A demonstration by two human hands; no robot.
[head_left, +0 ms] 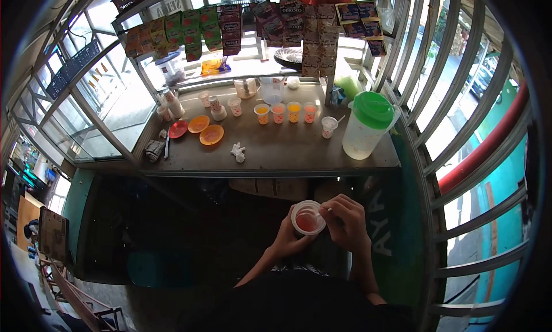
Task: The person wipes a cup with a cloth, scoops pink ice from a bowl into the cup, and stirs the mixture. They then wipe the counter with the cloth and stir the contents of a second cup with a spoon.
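My left hand [286, 235] is wrapped round a plastic cup [298, 219] with a little red drink in the bottom. The cup is tipped so that its mouth faces me. Over its right rim, my right hand [347, 221] pinches a thin pale spoon [319, 215], whose lower end reaches into the cup; most of its handle is hidden by the fingers. Beyond my hands, filled cups stand in a row on the counter: an orange drink [263, 114], a pink drink [278, 113], another orange drink [294, 112] and another pink drink [309, 113].
A pitcher with a green lid [368, 125] stands at the counter's right end, beside a cup with a spoon [329, 127]. Orange saucers [211, 135], a red saucer [178, 129] and a crumpled white wad [238, 152] lie leftward. Sachet strips [319, 39] hang above. Metal bars [454, 154] line the right.
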